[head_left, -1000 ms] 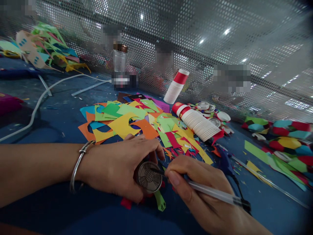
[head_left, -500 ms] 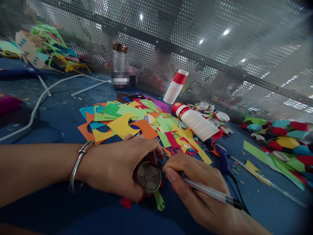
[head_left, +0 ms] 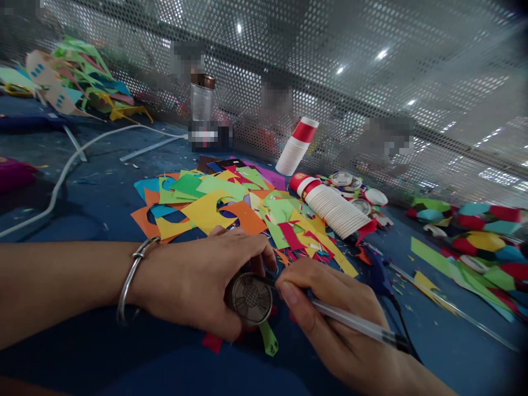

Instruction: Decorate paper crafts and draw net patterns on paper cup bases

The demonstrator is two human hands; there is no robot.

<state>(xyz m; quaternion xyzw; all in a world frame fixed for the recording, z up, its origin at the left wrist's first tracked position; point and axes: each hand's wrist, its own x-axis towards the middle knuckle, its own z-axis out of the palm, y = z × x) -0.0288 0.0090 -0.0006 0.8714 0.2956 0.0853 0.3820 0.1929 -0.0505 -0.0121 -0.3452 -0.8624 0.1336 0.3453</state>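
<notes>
My left hand, with a silver bangle at the wrist, is curled around a round paper-cup piece whose base faces up, covered in dark drawn lines. Held like a pencil in my right hand is a pen with a clear barrel and black end. Its tip reaches the upper right rim of the drawn base. From beneath the cup piece a green paper strip with small dark marks sticks out. Red paper shows under my left thumb.
Cut coloured paper lies heaped beyond my hands. One cup stack leans upright; another lies on its side. At right are a blue glue gun and paper-covered pieces. A perforated metal screen closes the back.
Almost nothing differs. Both hands, the pen and the cup piece keep practically the same positions.
</notes>
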